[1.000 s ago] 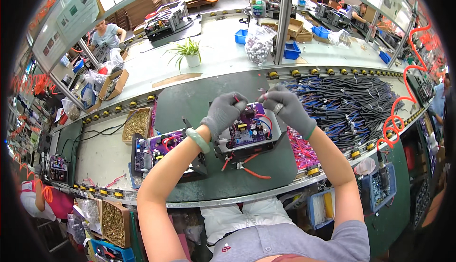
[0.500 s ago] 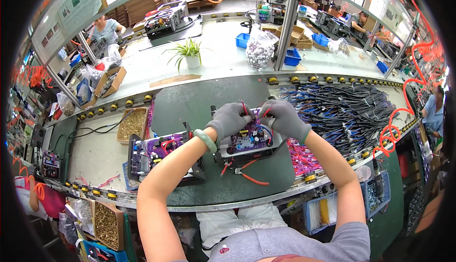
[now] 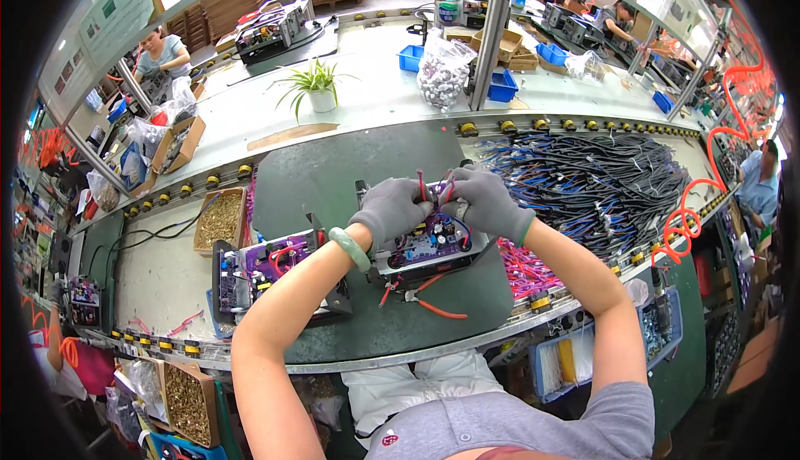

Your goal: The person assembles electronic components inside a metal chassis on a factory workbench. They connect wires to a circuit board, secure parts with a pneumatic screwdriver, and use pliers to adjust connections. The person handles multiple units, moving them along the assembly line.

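Both hands wear grey gloves and work over the far edge of an open electronics unit (image 3: 433,243) with a purple circuit board. My left hand (image 3: 393,208) pinches a red wire (image 3: 421,183) that stands up from the unit. Close beside it, my right hand (image 3: 487,203) has its fingers closed on another red wire (image 3: 451,187). Where the wires end is hidden by the gloves. Red-handled pliers (image 3: 433,305) lie on the dark green mat (image 3: 392,335) at the unit's near side. A second unit with a purple board (image 3: 258,270) sits to the left, partly behind my left forearm.
Right of the mat lie a heap of black and blue cables (image 3: 592,193) and pink-red wires (image 3: 533,272). A cardboard box of brass-coloured small parts (image 3: 221,220) stands to the left. A coiled orange hose (image 3: 679,231) hangs at right. Beyond the rail is a potted plant (image 3: 321,97).
My hands have come slightly closer together over the unit, fingers still closed on the wires. The whole view has shifted a little.
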A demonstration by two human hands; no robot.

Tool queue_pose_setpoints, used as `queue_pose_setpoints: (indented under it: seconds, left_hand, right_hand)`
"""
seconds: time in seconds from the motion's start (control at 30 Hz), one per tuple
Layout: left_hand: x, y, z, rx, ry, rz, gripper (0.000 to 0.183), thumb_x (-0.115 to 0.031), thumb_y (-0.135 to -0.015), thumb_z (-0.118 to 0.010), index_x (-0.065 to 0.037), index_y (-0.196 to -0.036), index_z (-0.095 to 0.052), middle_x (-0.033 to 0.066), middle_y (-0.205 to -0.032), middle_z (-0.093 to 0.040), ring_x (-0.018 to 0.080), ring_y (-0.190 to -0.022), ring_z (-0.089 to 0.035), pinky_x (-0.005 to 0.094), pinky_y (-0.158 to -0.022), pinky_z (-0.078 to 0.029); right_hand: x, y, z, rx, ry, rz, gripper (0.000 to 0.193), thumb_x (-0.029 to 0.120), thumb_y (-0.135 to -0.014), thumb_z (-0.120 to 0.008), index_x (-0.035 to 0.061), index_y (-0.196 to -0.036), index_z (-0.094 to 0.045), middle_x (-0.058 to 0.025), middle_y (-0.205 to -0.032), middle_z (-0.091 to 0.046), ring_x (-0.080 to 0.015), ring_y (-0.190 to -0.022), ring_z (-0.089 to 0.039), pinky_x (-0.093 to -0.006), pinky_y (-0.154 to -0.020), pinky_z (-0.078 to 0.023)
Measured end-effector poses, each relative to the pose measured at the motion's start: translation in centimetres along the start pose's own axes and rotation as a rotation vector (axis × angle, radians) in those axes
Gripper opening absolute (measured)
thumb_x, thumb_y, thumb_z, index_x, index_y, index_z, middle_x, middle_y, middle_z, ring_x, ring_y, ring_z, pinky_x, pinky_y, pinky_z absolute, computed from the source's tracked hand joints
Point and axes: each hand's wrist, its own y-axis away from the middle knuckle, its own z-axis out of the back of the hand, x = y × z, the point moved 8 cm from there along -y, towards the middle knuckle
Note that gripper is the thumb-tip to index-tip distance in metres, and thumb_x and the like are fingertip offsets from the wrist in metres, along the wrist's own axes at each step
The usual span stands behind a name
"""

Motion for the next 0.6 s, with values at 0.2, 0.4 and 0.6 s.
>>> queue_pose_setpoints:
  seconds: [0.2,0.4,0.6]
  left_hand:
    - [0.1,-0.1,0.1,0.002,-0.046,0.024,0.026,-0.034,-0.086,-0.065,-0.015,-0.101,-0.074,0.0137,-0.092,-0.071,0.0315,-0.088,-0.069,0.0412,-0.082,-0.052]
    - [0.2,0.1,-0.2,0.050,-0.065,0.023,0.025,-0.035,-0.087,-0.065,-0.017,-0.100,-0.074,0.0138,-0.090,-0.071,0.0316,-0.087,-0.069,0.0416,-0.081,-0.053]
    - [-0.1,-0.1,-0.5,0.073,-0.108,-0.027,0.023,-0.036,-0.086,-0.065,-0.019,-0.098,-0.074,0.0127,-0.087,-0.071,0.0322,-0.084,-0.069,0.0425,-0.078,-0.053]
  right_hand:
    - [1.5,-1.3,-0.9,0.239,0.306,0.130,0.009,0.019,-0.078,-0.070,0.0112,-0.082,-0.070,-0.0052,-0.092,-0.066,-0.0266,-0.092,-0.063,-0.0398,-0.083,-0.051]
    - [3.3,-1.1,-2.1,0.386,0.460,0.205,0.008,0.016,-0.076,-0.068,0.0105,-0.081,-0.069,-0.0051,-0.091,-0.065,-0.0239,-0.096,-0.062,-0.0371,-0.086,-0.049]
    - [2.5,-1.0,-2.1,0.368,0.431,0.235,0.013,0.014,-0.070,-0.070,0.0106,-0.082,-0.066,-0.0046,-0.088,-0.063,-0.0233,-0.096,-0.062,-0.0366,-0.085,-0.048]
